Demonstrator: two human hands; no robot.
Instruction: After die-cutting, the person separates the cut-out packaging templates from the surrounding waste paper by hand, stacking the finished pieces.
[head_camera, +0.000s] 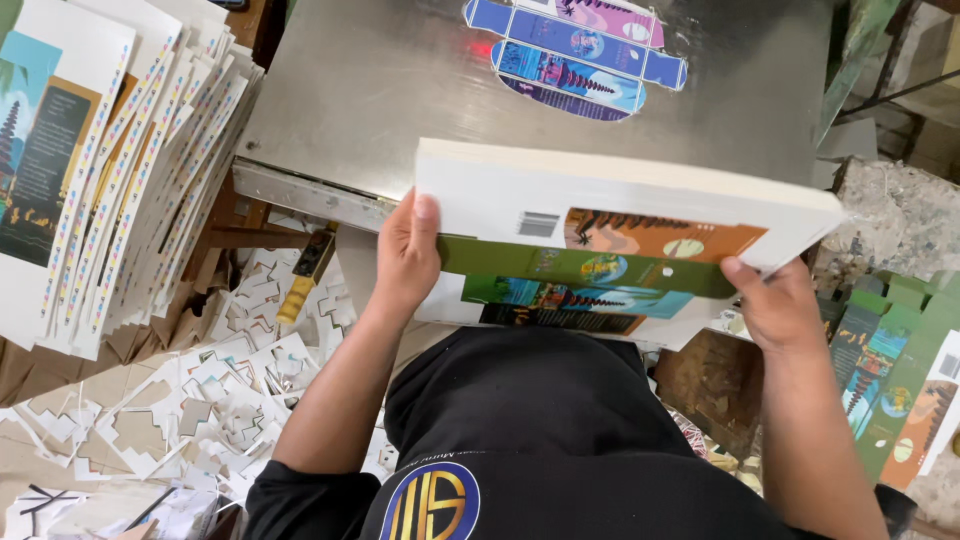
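We grip a thick stack of printed sheets (610, 235) — left hand (408, 255) on one end, right hand (775, 305) on the other — held over the metal table (380, 90), against our chest.

The stack (600, 215) is white with orange, green, blue and black printed panels; the metal plate (400, 90) is grey; the scraps (220, 400) are white.

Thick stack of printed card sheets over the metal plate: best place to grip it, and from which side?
Probably the two short ends, from left and right, as the left hand and right hand do now. The stack of printed sheets is wide, thick and loose, tilted over the metal plate; clamping both ends should keep the sheets squared.
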